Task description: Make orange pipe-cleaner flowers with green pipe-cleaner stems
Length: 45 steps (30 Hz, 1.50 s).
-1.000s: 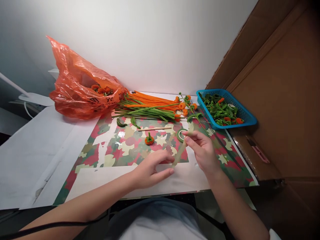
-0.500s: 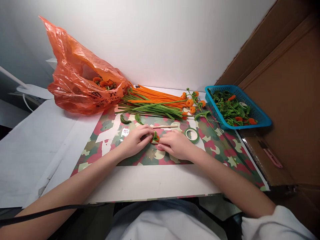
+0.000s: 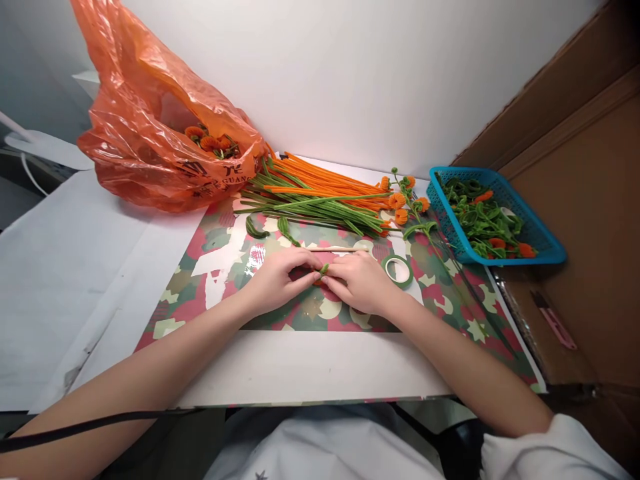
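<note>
Over the camouflage-patterned sheet [image 3: 310, 313], my left hand [image 3: 280, 280] and my right hand [image 3: 364, 281] meet fingertip to fingertip. Pinched between them is a small orange-and-green pipe-cleaner flower [image 3: 324, 269]; my fingers cover most of it, and only a green tip and a bit of orange show. Just beyond the hands lies a thin wooden stick [image 3: 337, 249]. A roll of green tape [image 3: 409, 272] rests right of my right hand. Two green fuzzy leaves, one curled [image 3: 256, 229] and one straighter leaf [image 3: 287, 231], lie beyond my left hand.
Orange pipe cleaners [image 3: 330, 179] and green pipe cleaners [image 3: 320, 215] lie across the back. Beside them is a flower sprig [image 3: 399, 201]. An orange plastic bag [image 3: 150, 153] holds flowers at left. At right are a blue basket [image 3: 525, 257] of green pieces and a pink cutter [image 3: 555, 323].
The fingertips have drawn closer together around the flower, hiding more of its orange part. The whole view has shifted slightly with the head.
</note>
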Motion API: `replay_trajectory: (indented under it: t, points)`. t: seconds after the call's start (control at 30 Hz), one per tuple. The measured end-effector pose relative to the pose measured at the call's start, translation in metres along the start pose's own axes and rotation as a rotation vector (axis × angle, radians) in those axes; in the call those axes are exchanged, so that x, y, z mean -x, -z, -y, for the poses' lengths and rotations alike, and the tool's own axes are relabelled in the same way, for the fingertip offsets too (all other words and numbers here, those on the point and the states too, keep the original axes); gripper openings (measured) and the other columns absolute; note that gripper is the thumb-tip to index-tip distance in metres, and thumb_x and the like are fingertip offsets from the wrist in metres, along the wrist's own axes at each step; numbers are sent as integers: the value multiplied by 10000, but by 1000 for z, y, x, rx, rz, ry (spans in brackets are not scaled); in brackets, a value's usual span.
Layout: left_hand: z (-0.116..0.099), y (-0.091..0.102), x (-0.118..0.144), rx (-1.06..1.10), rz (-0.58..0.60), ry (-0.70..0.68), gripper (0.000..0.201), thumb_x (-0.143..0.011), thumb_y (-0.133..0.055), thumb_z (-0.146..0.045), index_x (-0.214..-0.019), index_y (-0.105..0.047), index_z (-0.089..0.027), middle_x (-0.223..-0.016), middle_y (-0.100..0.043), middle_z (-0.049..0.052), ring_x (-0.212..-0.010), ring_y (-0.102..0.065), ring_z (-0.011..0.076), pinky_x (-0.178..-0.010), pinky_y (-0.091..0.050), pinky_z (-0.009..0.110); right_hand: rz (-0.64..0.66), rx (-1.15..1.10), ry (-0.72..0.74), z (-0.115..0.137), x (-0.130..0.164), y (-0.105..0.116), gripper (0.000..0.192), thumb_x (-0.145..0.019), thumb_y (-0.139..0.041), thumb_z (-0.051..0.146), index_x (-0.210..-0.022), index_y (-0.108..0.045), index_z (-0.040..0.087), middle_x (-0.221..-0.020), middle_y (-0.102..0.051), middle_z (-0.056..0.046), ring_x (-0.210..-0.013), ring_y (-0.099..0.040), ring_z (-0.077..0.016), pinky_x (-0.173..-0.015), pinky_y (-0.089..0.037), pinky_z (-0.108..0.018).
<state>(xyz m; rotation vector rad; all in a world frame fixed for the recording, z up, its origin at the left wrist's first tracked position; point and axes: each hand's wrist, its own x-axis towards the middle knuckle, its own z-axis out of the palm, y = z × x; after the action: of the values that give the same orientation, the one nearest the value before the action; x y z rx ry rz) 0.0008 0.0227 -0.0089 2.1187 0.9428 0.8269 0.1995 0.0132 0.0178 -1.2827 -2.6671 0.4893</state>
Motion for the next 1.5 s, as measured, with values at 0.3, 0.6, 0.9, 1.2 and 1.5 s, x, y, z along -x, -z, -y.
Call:
replay_trajectory:
  t: [0.3, 0.6, 0.9, 1.2, 1.5]
  points:
    - [0, -7, 2, -121, 5, -31, 139, -910, -464, -214, -809, -558, -192, -897, -668, 48, -843, -582, 180, -785, -476, 329, -4, 13, 2, -5, 1, 0, 244, -963, -489, 279, -844, -681, 187, -806, -694, -32, -791, -583, -165, -792, -301, -324]
    - [-7, -8, 8, -366, -152, -71, 124, -930, -425, -182, -840, -511, -189, -873, -648, 52, -817, -598, 172, -705, -480, 293, -235, -688, -485, 23, 22, 11, 247, -883, -567, 326, -696, -608, 170, -630, -630, -26, -540, -534, -133, -543, -398, -261]
    - [-10, -15, 13, -778, -89, -403, 157, -920, -464, -138, -810, -565, -185, -835, -672, 56, -728, -598, 174, -614, -457, 308, 112, -1689, -986, 11, 11, 7, 566, -965, -316, 575, -838, -616, 112, -689, -707, -99, -538, -671, -154, -526, -560, -261]
    - [-13, -21, 16, -665, -12, -393, 220, -934, -478, -177, -726, -541, -212, -733, -591, 30, -666, -539, 165, -540, -373, 315, 239, -1353, -991, 15, -2, 7, 280, -916, -538, 208, -662, -620, 121, -582, -671, -38, -498, -650, -98, -490, -543, -177]
    - [-12, -22, 15, -875, -63, -543, 239, -928, -476, -129, -704, -540, -183, -688, -568, 22, -623, -461, 157, -547, -353, 289, -151, -878, -640, 21, 4, -15, 289, -859, -564, 158, -581, -488, 178, -561, -604, -1, -549, -622, -130, -517, -466, -220]
